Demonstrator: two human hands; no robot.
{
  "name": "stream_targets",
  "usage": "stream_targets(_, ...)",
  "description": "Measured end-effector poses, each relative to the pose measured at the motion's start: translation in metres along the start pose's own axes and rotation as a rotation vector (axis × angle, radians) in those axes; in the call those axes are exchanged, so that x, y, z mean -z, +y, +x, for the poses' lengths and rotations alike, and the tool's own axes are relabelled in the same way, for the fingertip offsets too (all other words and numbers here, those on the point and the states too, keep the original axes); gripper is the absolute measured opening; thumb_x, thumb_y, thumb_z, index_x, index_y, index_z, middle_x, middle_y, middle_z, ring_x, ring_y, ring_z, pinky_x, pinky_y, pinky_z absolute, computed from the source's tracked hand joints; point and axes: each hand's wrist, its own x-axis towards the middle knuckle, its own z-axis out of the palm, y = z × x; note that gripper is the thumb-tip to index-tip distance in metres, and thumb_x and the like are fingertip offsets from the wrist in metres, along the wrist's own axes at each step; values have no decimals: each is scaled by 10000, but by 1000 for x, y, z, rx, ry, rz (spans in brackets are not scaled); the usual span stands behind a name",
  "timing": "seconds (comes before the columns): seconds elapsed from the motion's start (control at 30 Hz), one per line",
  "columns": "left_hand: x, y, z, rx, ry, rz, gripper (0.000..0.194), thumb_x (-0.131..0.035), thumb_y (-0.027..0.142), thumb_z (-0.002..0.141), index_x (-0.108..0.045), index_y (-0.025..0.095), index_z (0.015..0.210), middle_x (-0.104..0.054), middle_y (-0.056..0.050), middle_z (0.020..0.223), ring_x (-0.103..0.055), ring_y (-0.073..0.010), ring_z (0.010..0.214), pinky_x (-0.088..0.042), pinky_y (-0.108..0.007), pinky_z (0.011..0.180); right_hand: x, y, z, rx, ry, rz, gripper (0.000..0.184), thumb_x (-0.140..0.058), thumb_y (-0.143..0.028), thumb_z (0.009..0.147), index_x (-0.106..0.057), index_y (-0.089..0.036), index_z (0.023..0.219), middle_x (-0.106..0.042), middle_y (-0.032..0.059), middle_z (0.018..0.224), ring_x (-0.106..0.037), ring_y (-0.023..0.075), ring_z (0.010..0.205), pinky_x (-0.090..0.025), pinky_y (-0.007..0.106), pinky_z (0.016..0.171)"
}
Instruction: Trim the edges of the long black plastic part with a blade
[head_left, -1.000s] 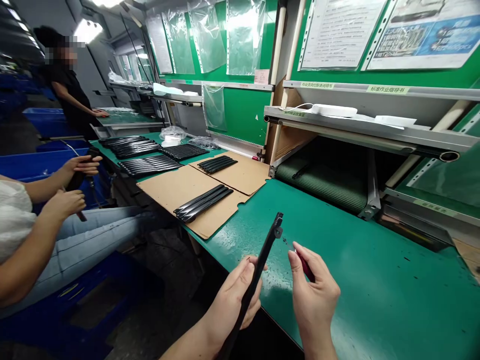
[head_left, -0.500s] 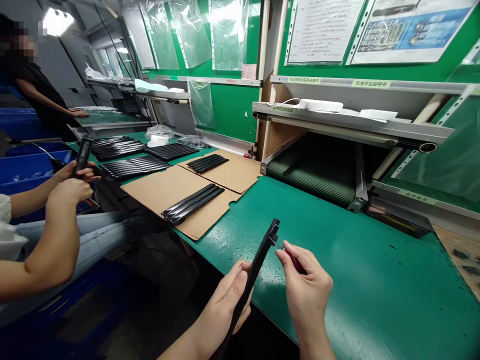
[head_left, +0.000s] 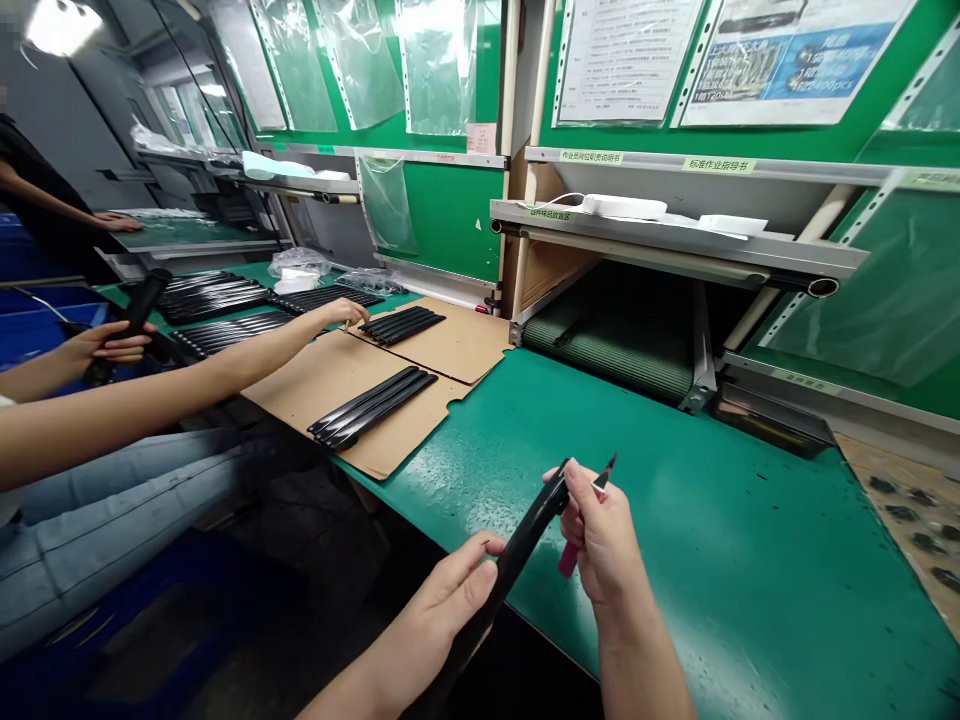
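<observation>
Black and glossy, a long strip [head_left: 525, 540] slants up over the near edge of the green table [head_left: 675, 480], the left hand [head_left: 454, 590] closed around it partway along and the right hand [head_left: 600, 520] pinching its upper end. That right hand also grips a pink-handled knife [head_left: 568, 560], its dark tip pointing up, clear of the strip. Beyond, several black strips [head_left: 373, 407] lie on cardboard [head_left: 289, 385]; farther back, a co-worker's hand [head_left: 346, 313] is just beside a second row [head_left: 403, 325]

The green tabletop [head_left: 735, 520] leaves room beyond the right fingers [head_left: 582, 490]; black strips [head_left: 373, 408] obstruct leftward.
</observation>
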Motion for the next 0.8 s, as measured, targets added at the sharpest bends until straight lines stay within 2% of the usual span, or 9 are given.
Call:
stream_targets(0.1,7,4,3,-68,5,107,383,-495,513,942,-593,206,1149,-568,11,632,-434,-75,449,-331,-188,431,-5,1,-1,-42,77,85,528,-799,-634,697,-638,-137,770,-270,-106,522,-160,47,436,-118,199,386)
stream_targets(0.17,9,2,6,-198,118,199,396,-587,454,909,-600,231,1235,-672,-65,958,-609,-122,672,-486,-222,595,-13,7,-3,-64,159,140,561,-790,-680,659,-570,-168,717,-306,-100,522,-197,48,419,-123,193,377)
stream_targets(0.2,9,0,8,-285,175,257,438,-645,407,881,-580,257,1287,-648,-82,1148,-650,-160,865,-527,-250,740,-18,12,-6,-78,191,160,577,-783,-697,648,-518,-185,680,-318,-96,520,-216,50,412,-130,192,373)
stream_targets(0.27,8,-2,11,-507,266,344,543,-705,350,846,-526,297,1355,-556,-79,1359,-571,-224,1188,-476,-313,996,-29,23,-14,-121,209,180,612,-762,-717,658,-419,-212,624,-333,-88,506,-240,56,406,-145,196,373)
stream_targets(0.33,6,2,14,-754,353,349,420,-653,375,885,-571,267,1283,-610,-86,1272,-565,-237,1207,-452,-358,1045,-35,31,-26,-168,101,133,600,-707,-734,722,-438,-206,630,-332,-82,508,-232,60,416,-148,204,386)
stream_targets(0.43,8,20,22,-981,600,171,234,-521,425,956,-604,213,1011,-672,-40,886,-669,-172,854,-550,-308,815,-30,33,-45,-117,-176,-170,559,-570,-725,859,-613,-171,800,-378,-56,581,-291,88,475,-230,221,436)
stream_targets(0.53,16,42,30,-854,673,-52,285,-492,484,957,-536,204,932,-577,30,624,-555,-103,503,-464,-196,478,-16,26,-55,79,-301,-532,464,-486,-634,958,-686,-233,1081,-551,18,816,-509,161,702,-402,275,625)
stream_targets(0.6,22,49,33,-731,648,-129,348,-513,545,925,-515,197,901,-513,56,541,-443,-79,387,-342,-164,357,-10,22,-58,194,-330,-680,374,-471,-547,998,-663,-298,1201,-590,23,903,-549,178,795,-412,288,684)
stream_targets(0.8,33,37,38,-542,641,-79,410,-554,594,880,-503,189,833,-481,66,496,-385,-61,363,-319,-148,342,-21,25,-64,388,-338,-763,224,-573,-383,989,-704,-285,1142,-625,-11,811,-531,135,649,-389,265,551)
